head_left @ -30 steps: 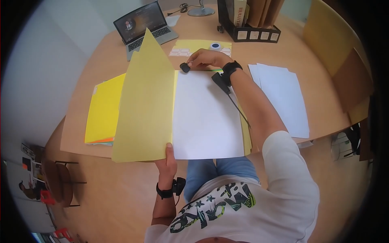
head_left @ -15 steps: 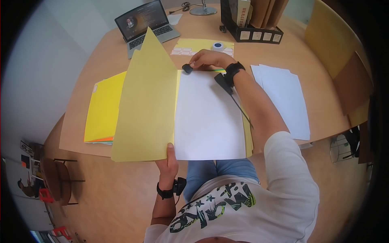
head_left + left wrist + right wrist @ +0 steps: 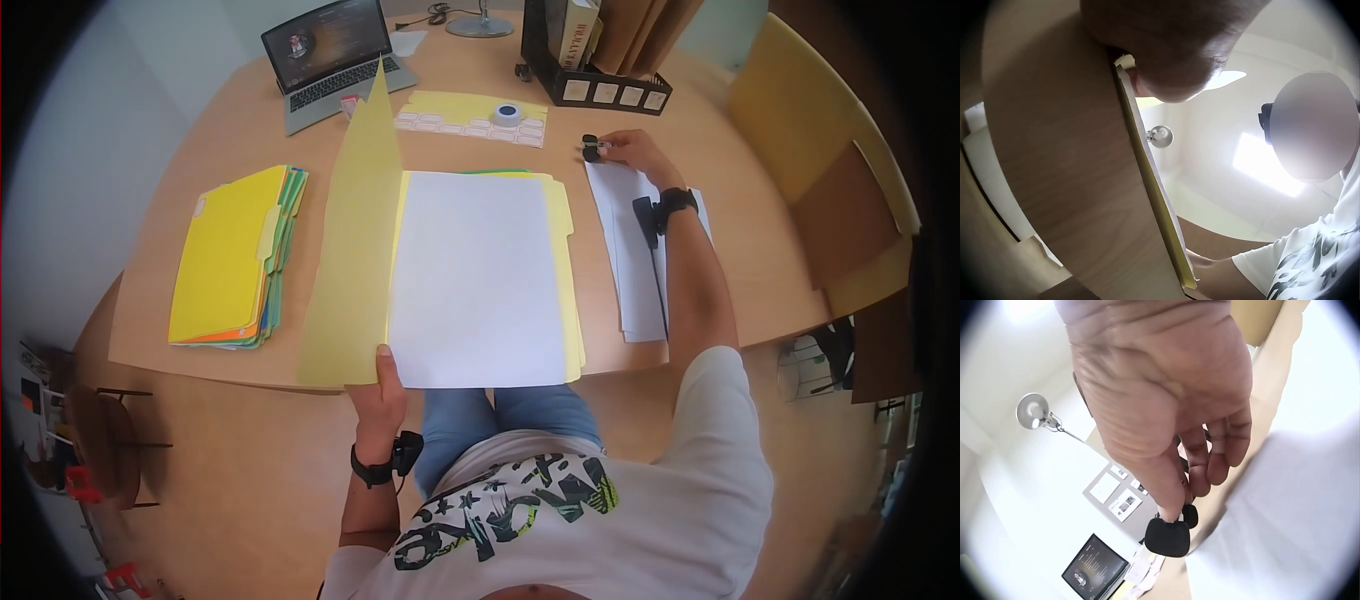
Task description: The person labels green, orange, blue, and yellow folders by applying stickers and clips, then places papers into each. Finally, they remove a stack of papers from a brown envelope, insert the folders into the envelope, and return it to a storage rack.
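Observation:
An open yellow file folder point(image 3: 350, 270) lies across the table's front edge, its left cover standing up. A white sheet point(image 3: 475, 280) rests on its right side. My left hand point(image 3: 380, 392) grips the folder's lower edge by the fold, thumb on top and fingers hidden underneath; the left wrist view shows the folder point(image 3: 1160, 212) edge-on. My right hand point(image 3: 642, 152) pinches a small black staple remover point(image 3: 1168, 537) with two rounded pads and silver metal between. The staple remover is at the far end of the loose white papers point(image 3: 630, 250), right of the folder.
A stack of yellow, orange and green folders point(image 3: 225, 260) lies on the left. At the back stand a laptop point(image 3: 330, 50) and a black file rack point(image 3: 612, 93). A round white roll point(image 3: 507, 115) sits on label sheets point(image 3: 450, 125). A yellow panel point(image 3: 800, 120) borders the right.
My right hand has carried the staple remover rightward from the folder's top edge to the loose papers. The left hand keeps its hold, and the folder's cover stands more upright in view.

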### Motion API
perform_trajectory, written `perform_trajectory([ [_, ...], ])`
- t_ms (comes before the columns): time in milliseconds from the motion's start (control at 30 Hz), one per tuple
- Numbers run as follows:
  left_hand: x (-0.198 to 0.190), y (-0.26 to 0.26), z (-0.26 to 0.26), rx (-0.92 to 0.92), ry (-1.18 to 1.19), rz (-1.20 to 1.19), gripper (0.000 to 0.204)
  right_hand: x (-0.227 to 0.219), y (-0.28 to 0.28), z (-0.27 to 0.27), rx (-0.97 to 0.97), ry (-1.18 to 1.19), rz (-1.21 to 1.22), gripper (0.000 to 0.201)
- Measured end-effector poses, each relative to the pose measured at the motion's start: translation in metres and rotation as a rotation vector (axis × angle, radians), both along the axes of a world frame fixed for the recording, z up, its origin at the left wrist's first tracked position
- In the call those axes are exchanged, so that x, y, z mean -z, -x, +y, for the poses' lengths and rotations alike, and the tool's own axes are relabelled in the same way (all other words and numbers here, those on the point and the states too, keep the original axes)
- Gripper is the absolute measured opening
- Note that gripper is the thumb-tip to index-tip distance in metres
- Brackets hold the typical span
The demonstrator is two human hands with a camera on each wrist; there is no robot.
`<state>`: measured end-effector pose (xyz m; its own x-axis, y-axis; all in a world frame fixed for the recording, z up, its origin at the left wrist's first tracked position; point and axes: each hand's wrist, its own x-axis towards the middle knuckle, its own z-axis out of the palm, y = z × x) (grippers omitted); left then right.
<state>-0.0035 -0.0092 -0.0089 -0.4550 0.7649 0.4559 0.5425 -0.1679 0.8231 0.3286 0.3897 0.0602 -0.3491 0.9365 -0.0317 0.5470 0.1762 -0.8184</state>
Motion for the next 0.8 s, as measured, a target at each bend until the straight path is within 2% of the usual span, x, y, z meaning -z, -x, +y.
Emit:
perform_trajectory([
  [67,-0.002,-0.002,0.0,0.009,0.025,-0.005,0.03,0.014,-0.006,0.002,0.064,-0.127,-0.092,0.03],
  [100,-0.004,-0.003,0.0,0.008,0.026,-0.005,0.03,0.024,-0.009,0.008,0.047,-0.162,-0.035,0.032],
  [233,-0.005,-0.003,-0.002,-0.004,0.112,-0.008,0.03,0.027,-0.008,0.014,0.04,-0.235,-0.185,0.038],
  [300,-0.006,-0.006,0.001,-0.033,0.036,0.018,0.028,0.032,-0.001,0.023,0.066,-0.337,-0.248,0.042],
  [333,-0.007,-0.008,0.004,-0.047,-0.002,0.03,0.028,0.03,0.005,0.022,0.054,-0.453,-0.202,0.044],
  [400,-0.021,-0.01,0.01,-0.022,-0.079,0.245,0.035,0.019,0.03,0.015,0.032,-0.686,-0.108,0.046],
  [433,-0.025,-0.01,0.012,-0.009,-0.117,0.352,0.039,0.01,0.045,0.009,-0.031,-0.682,-0.095,0.046],
  [500,-0.024,-0.009,0.013,0.016,-0.082,0.417,0.044,-0.006,0.079,-0.002,-0.155,-0.669,-0.07,0.047],
  [667,-0.024,-0.005,0.011,0.058,0.0,0.552,0.047,0.002,0.158,0.007,-0.401,-0.757,-0.565,0.059],
  [767,-0.021,-0.003,0.012,0.048,0.013,0.628,0.049,0.007,0.198,0.014,-0.448,-0.58,-0.735,0.064],
  [800,-0.021,-0.003,0.012,0.049,0.016,0.642,0.049,0.007,0.204,0.017,-0.496,-0.597,-0.748,0.065],
])
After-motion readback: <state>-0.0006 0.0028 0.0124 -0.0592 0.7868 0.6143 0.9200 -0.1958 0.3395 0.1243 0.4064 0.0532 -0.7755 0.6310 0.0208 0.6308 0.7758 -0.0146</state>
